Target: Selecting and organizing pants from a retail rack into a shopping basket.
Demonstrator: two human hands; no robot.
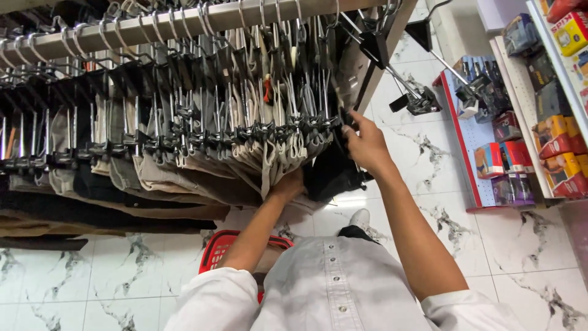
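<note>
a dark pair of trousers (331, 171) hangs at the right end of the crowded rail (184, 24). the right hand (366, 146) pinches its clip hanger, while the left hand (288, 185) presses under the beige trousers (269, 153) beside it; its grip is hidden. the garment seems mid-handling at the rail; next likely needs a steady hanger hook.

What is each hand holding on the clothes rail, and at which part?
The right hand grips a black clip hanger at its clip end. The left hand presses under the hanging beige trousers; its grip cannot be told.
</note>
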